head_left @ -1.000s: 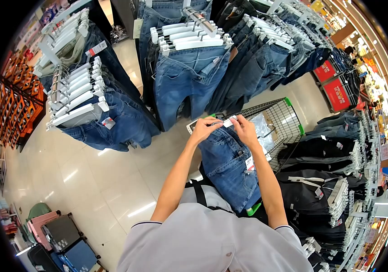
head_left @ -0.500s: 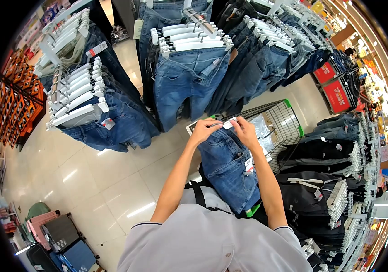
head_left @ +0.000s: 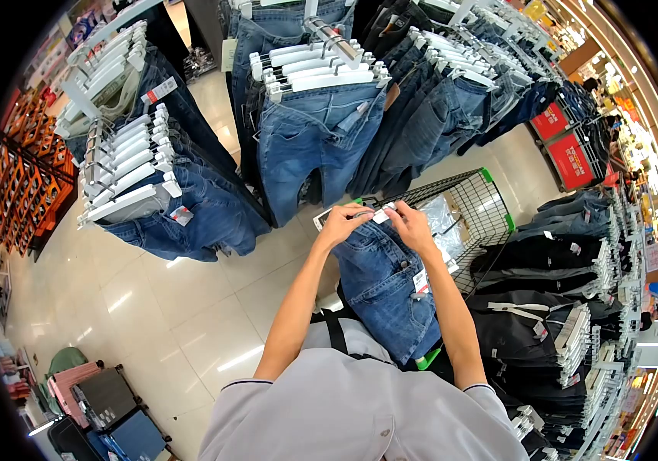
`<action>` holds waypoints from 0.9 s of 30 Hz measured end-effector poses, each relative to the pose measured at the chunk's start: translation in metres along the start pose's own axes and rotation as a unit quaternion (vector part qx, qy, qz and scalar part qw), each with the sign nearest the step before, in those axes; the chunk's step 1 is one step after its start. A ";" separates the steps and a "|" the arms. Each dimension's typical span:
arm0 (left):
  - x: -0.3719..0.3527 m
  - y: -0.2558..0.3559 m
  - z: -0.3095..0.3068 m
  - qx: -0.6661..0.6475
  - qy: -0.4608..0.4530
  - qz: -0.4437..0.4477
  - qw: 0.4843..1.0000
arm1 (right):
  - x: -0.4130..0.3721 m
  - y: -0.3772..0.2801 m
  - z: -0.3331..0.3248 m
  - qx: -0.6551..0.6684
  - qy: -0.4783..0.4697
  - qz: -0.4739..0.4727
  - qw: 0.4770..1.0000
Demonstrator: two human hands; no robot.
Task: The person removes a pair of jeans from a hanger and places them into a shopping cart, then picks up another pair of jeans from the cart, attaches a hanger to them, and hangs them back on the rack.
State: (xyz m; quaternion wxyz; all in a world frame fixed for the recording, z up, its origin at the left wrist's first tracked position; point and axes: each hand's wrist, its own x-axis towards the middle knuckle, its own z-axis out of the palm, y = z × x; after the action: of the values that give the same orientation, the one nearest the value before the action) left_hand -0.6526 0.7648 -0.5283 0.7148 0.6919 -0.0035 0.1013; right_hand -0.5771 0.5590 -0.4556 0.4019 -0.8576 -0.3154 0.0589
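Note:
A pair of blue jeans (head_left: pixel 382 280) hangs over the near end of a shopping cart (head_left: pixel 488 201), close in front of my body. At the top of the jeans, my left hand (head_left: pixel 342 226) pinches the waistband edge with its thumb and fingers. My right hand (head_left: pixel 412 229) is closed on a small white tag (head_left: pixel 383 212) just beside it. A white and red price tag (head_left: pixel 420 281) dangles on the jeans below my right hand. The exact grip of the fingertips is partly hidden.
Racks of hanging jeans (head_left: pixel 317 134) stand ahead and to the left. Dark trousers (head_left: pixel 540 346) hang along the right side. Suitcases (head_left: pixel 102 396) stand at lower left on the tiled floor (head_left: pixel 183 323). A clear plastic package (head_left: pixel 442 219) lies in the cart.
Both hands have shifted slightly left, and the white tag has tilted a little between them. The jeans stay in nearly the same place.

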 end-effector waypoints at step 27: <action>0.002 -0.007 0.007 0.008 0.004 0.007 1.000 | -0.009 -0.008 0.004 -0.030 -0.033 0.087 0.995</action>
State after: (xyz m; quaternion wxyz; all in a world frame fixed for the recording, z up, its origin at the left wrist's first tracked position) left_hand -0.6482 0.7583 -0.5343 0.7084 0.6973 -0.0044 0.1093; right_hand -0.5892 0.5603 -0.4534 0.3590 -0.8909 -0.2543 0.1129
